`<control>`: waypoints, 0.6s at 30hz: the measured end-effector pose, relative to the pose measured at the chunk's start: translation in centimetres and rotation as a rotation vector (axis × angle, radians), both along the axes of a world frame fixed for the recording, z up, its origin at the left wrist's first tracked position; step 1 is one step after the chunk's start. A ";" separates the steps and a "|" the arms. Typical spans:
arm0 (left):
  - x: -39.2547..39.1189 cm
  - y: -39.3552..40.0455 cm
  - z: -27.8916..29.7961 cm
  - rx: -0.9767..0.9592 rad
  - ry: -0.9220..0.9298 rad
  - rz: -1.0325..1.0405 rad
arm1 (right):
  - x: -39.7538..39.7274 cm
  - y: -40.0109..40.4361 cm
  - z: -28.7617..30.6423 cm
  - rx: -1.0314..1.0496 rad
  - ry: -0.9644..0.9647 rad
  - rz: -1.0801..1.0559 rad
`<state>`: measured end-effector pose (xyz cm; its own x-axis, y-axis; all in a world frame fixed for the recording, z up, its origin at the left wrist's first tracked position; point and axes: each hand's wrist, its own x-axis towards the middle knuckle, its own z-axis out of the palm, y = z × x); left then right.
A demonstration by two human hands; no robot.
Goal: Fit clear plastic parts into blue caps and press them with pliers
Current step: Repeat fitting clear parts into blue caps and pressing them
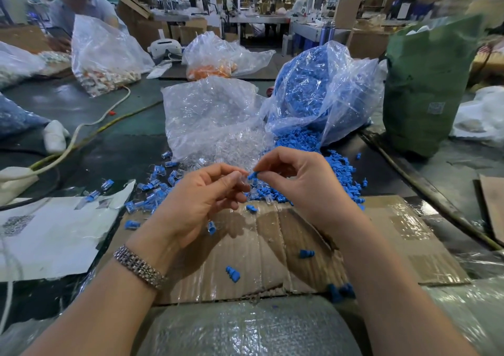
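My left hand (203, 200) pinches a small clear plastic part (243, 182) between thumb and fingertips. My right hand (297, 181) pinches a blue cap (252, 176) right beside it, the two pieces touching above the flattened cardboard (272, 241). A clear bag of clear parts (210, 118) lies open just behind my hands. To its right an open bag of blue caps (313, 88) spills a pile of caps (343, 170) onto the table. Assembled blue-and-clear pieces (152, 186) lie in a loose heap at the left. No pliers are visible.
Loose blue caps (233, 274) lie scattered on the cardboard. A white sheet (54, 235) and cables (81, 134) sit at the left, a green sack (425, 83) at the right. Another person (79, 9) handles a bag of orange-and-white parts (106, 55) at the far left. Bubble wrap (245, 328) covers the near edge.
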<state>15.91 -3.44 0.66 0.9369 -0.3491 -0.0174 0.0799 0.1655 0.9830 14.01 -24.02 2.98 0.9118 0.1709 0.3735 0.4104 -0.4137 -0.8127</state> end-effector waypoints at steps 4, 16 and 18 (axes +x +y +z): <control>0.0 -0.1 -0.3 0.004 0.008 -0.028 | -0.2 0.2 -0.1 -0.059 -0.043 0.010; -0.4 -0.3 0.1 0.077 -0.079 -0.075 | -0.2 0.3 -0.3 -0.198 -0.157 0.012; -0.4 -0.2 0.0 0.094 -0.093 -0.071 | -0.3 0.4 -0.2 -0.207 -0.153 0.011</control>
<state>15.53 -3.68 0.65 0.9089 -0.4157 0.0327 -0.0040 0.0695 0.9976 13.68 -23.60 2.78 0.8448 0.2678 0.4632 0.5277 -0.5600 -0.6387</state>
